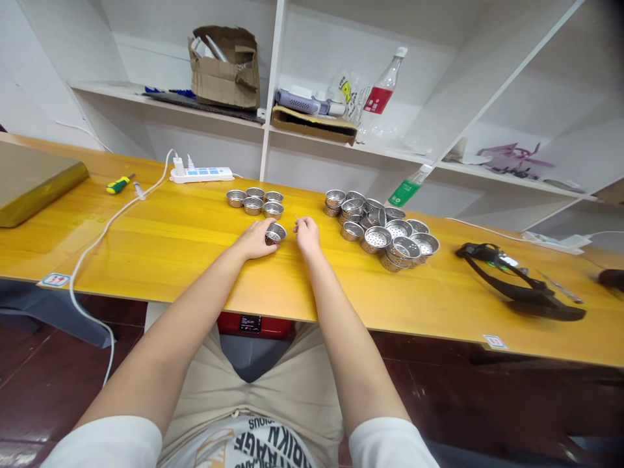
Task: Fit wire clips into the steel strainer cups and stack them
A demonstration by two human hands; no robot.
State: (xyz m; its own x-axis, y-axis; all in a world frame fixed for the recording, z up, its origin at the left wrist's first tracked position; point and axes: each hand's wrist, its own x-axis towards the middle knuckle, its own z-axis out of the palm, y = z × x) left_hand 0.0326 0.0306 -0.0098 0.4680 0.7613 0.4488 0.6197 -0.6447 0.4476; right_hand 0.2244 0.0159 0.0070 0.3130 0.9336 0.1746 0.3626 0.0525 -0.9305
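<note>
My left hand (256, 240) is curled round the left side of a small perforated metal cup (275, 234) that stands on the yellow table. To its right, my right hand (307, 234) is closed in a pinch, with a tiny pale tip showing at the fingers; what it is I cannot make out. Just beyond my left hand sits a small group of similar metal cups (253, 205), set close together in two rows. Right of my right hand lies a larger cluster of perforated metal cups (377, 239), several of them stacked or tilted on one another.
A white power strip (202, 174) with a trailing cable and a green-yellow screwdriver (118, 185) lie at the back left. A bottle with a green label (405, 190) stands behind the cup cluster. A black headset-like strap (521, 283) rests at the right. White shelves rise behind the table.
</note>
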